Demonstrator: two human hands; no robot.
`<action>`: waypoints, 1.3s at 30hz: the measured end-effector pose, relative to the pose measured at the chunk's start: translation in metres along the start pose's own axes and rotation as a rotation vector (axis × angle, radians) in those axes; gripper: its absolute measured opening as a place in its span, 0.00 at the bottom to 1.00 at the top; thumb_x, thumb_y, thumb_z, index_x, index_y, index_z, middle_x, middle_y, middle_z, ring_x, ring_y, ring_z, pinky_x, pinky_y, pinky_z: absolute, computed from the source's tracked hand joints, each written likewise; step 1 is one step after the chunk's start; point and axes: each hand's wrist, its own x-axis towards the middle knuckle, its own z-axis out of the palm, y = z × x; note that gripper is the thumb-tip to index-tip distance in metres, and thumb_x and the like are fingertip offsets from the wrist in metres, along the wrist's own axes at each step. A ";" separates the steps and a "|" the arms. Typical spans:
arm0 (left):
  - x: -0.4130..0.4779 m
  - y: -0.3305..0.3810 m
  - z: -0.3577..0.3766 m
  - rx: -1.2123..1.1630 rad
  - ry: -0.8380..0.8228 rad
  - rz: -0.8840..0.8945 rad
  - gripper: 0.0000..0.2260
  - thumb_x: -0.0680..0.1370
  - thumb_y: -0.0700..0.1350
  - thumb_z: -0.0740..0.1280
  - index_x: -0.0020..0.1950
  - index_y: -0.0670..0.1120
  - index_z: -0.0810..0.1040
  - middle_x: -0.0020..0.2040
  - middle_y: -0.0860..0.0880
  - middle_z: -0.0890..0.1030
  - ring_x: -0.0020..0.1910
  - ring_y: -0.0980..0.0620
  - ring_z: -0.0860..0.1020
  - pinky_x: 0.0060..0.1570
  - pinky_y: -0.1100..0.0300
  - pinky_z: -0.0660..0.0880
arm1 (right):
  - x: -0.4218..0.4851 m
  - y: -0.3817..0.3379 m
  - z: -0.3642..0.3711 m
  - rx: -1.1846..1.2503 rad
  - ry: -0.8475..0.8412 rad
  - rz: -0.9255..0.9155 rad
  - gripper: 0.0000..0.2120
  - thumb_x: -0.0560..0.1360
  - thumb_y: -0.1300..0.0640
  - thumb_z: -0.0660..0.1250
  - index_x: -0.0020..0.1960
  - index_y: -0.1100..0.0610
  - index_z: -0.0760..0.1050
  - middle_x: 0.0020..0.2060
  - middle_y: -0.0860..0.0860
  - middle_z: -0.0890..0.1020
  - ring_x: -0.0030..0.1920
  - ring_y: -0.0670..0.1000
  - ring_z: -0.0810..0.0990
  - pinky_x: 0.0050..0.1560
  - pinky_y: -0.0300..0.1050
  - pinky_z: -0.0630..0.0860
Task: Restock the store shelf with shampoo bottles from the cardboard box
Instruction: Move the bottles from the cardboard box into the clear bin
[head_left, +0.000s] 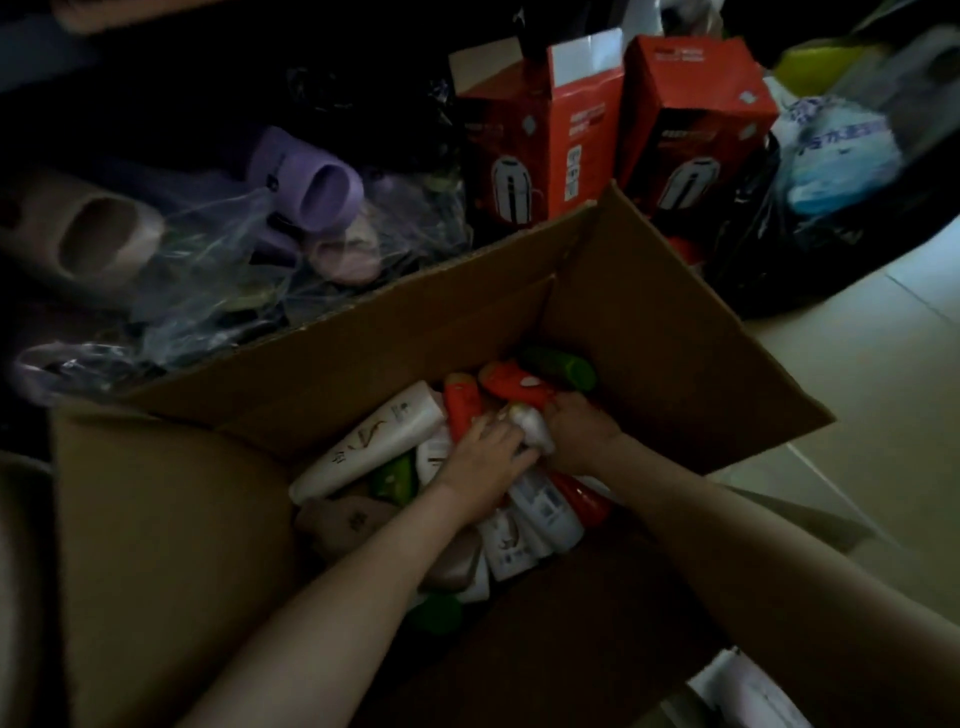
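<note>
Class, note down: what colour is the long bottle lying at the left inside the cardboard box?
The bottle is white, seen in the head view.

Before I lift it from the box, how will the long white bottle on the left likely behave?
The long white bottle looks rigid plastic, so probably stiff. Its smooth, rounded body may be slippery and could roll once set down. It lies tilted beside an orange bottle, which may shift when it leaves.
</note>
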 end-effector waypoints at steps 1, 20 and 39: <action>0.006 0.001 0.002 0.077 0.012 0.062 0.18 0.59 0.47 0.77 0.47 0.50 0.82 0.45 0.48 0.80 0.45 0.48 0.79 0.52 0.52 0.75 | -0.001 -0.004 0.001 -0.083 -0.018 0.033 0.32 0.75 0.49 0.64 0.73 0.59 0.55 0.71 0.57 0.60 0.71 0.58 0.58 0.69 0.53 0.60; -0.017 0.004 -0.078 -0.377 -0.067 -0.459 0.29 0.71 0.50 0.67 0.67 0.47 0.57 0.55 0.43 0.77 0.52 0.40 0.78 0.43 0.55 0.72 | -0.071 -0.001 -0.074 0.910 0.358 0.020 0.26 0.69 0.55 0.71 0.63 0.56 0.65 0.50 0.51 0.76 0.51 0.52 0.77 0.45 0.47 0.76; 0.128 0.274 -0.164 -0.979 -0.233 -0.286 0.30 0.70 0.53 0.71 0.65 0.38 0.68 0.58 0.41 0.76 0.54 0.42 0.77 0.50 0.55 0.76 | -0.247 0.189 0.086 1.925 0.775 0.856 0.37 0.60 0.54 0.72 0.66 0.64 0.64 0.54 0.65 0.77 0.44 0.58 0.82 0.33 0.45 0.78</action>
